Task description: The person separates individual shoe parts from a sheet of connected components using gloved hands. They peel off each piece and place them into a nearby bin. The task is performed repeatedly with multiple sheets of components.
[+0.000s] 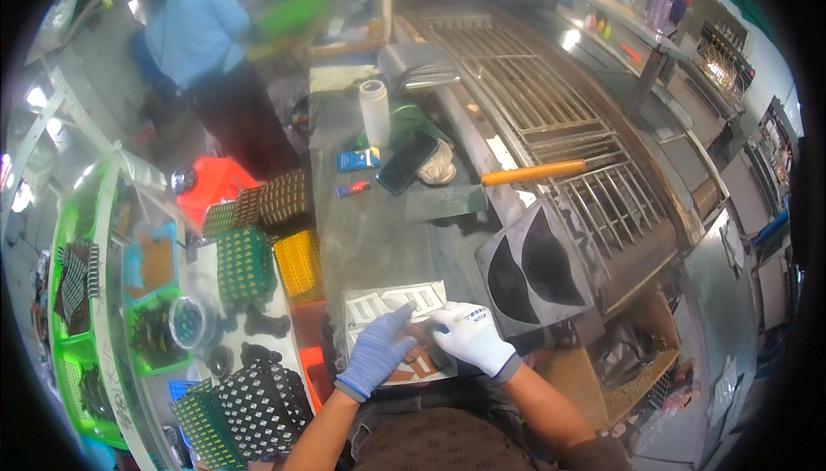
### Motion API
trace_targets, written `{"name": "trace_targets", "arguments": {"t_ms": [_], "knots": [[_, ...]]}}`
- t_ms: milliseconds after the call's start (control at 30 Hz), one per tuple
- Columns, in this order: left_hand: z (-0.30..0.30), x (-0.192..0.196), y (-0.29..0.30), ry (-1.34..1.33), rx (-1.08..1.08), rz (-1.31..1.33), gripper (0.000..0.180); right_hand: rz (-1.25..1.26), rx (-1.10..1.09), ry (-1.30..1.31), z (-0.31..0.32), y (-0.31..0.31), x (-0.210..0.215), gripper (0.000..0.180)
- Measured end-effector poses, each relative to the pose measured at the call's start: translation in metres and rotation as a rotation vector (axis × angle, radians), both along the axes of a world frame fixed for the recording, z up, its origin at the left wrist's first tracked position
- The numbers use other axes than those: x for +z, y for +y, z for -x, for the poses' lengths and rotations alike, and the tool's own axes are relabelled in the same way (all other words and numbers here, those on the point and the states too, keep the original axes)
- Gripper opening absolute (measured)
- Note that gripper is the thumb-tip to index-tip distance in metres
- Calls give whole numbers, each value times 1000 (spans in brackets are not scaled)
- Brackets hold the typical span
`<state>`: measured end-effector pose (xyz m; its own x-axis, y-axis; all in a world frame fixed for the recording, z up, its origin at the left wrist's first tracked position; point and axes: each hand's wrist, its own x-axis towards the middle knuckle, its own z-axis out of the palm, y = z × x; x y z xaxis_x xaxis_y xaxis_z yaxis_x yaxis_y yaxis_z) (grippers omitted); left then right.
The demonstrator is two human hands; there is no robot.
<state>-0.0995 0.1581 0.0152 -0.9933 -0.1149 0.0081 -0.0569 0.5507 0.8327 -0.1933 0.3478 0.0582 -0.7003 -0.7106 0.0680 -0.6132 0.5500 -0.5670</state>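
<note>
A pale flat sheet with cut-out shapes lies at the front edge of the dark worktable, just before me. My left hand, in a blue-purple glove, rests over its left part with the fingers stretched toward the middle. Opposite it, my right hand wears a white glove and has its fingers bent into a pinch above the sheet. Whatever sits between those fingertips is too small to make out. An orange-brown patch shows on the sheet's near part, partly covered by my hands.
Right of the sheet lies a grey panel with two black leaf-shaped pieces. Beyond are an orange-handled tool, a phone and a white bottle. Patterned stacks stand left; a cardboard box is right. Another person stands far left.
</note>
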Motion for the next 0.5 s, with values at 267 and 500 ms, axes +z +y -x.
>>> {"name": "trace_targets", "arguments": {"t_ms": [267,500], "knots": [[-18,-7,-27,94,135,-423,34,337,-113,-206,-5,37,-11,18],[-33,28,-27,-193,-249,-304,42,-145,-7,-33,-29,38,-18,16]]}}
